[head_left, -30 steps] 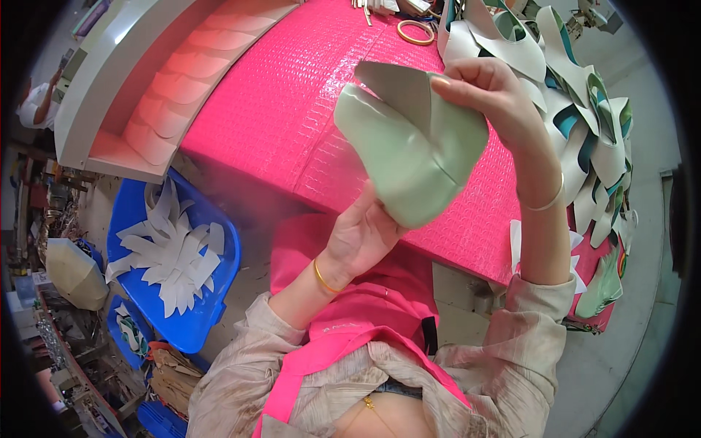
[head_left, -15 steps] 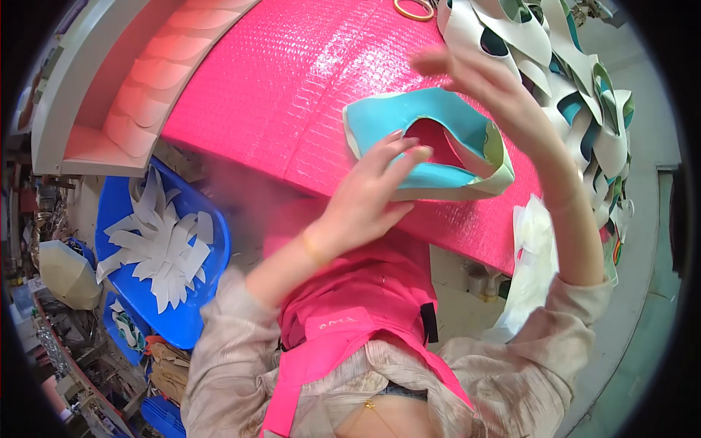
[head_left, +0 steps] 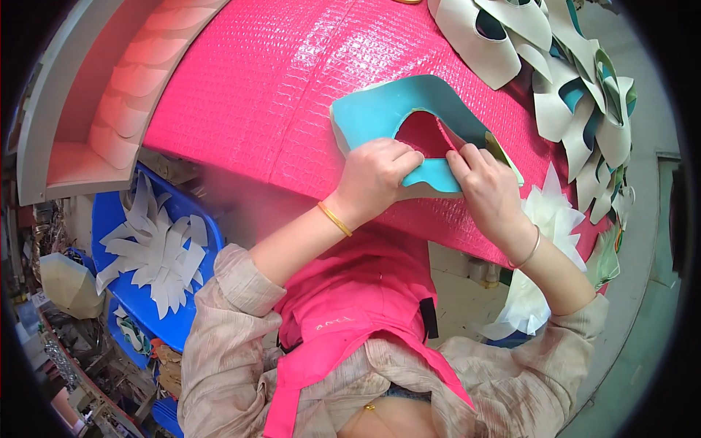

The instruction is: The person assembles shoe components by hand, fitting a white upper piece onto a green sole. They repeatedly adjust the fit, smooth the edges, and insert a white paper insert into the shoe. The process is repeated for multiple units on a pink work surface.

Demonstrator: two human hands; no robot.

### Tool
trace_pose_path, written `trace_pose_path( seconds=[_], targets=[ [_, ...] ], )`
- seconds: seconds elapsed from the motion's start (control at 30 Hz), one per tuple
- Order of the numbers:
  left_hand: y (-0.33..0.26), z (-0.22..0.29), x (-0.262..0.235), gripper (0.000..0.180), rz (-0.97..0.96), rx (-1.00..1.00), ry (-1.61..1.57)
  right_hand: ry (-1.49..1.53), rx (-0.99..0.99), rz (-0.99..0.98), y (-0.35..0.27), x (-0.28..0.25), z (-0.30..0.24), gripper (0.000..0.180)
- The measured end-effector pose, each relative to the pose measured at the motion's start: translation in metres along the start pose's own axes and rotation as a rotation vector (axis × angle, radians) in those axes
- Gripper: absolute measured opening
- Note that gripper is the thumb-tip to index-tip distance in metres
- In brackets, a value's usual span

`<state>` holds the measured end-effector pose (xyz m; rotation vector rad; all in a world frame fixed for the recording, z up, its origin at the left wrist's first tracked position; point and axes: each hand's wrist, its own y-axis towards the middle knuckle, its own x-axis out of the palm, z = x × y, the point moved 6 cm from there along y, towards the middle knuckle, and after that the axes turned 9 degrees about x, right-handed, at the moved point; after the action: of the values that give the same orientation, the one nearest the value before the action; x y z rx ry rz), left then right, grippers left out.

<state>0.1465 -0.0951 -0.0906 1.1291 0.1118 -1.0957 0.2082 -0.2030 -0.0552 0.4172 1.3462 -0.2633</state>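
L hand [head_left: 376, 179] & R hand [head_left: 485, 190] both on 1 bendy shoe-upper-type pc [head_left: 380, 109], turquoise inside, pale outside, w/ a big opening in the middle; pink shows thru it. Pc is at the near edge of the pink-covered table [head_left: 255, 109], nr the middle of the view, turquoise side up.

L hand: fingers curled in, thumb alongside, closed on the near edge L of the opening. R hand: fingers bent, tips together w/ thumb, pinching the near edge further R. Small gap btwn the 2 hands, turquoise strip showing there. Can't tell how firm either grip is.

Yellow bracelet [head_left: 334, 218] on L wrist, thin bangle [head_left: 529, 250] on R wrist. Pink apron [head_left: 343, 292] over a beige shirt.

Far R: heap of similar white uppers [head_left: 496, 55] w/ teal linings. White thin sheets [head_left: 537, 226] just beyond R forearm. Far L: pale curved housing [head_left: 51, 109], reddish glow inside, row of overlapping pale pcs [head_left: 139, 80]. Below that, blue bin [head_left: 166, 328] w/ white offcuts [head_left: 157, 255].
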Motion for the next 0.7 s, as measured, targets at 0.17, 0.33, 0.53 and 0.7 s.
trace_pose_path(
  seconds=[0.17, 0.33, 0.53, 0.7],
  targets=[
    [0.005, -0.002, 0.005, 0.023, -0.077, 0.028, 0.139, 0.035, -0.003, 0.069, -0.001, 0.0, 0.011, 0.011],
    [0.074, 0.002, -0.027, 0.005, -0.09, 0.416, 0.613, 0.086, 0.035, 0.424, 0.036, -0.025, 0.041, 0.009],
    [0.056, -0.002, -0.005, 0.009, -0.307, 0.908, 0.733, 0.098, 0.059, 0.721, 0.024, 0.01, 0.037, 0.023],
    [-0.029, 0.013, 0.015, 0.009, -0.285, 0.654, 0.703, 0.232, 0.054, 0.345, -0.022, 0.06, -0.011, 0.023]
  ],
)
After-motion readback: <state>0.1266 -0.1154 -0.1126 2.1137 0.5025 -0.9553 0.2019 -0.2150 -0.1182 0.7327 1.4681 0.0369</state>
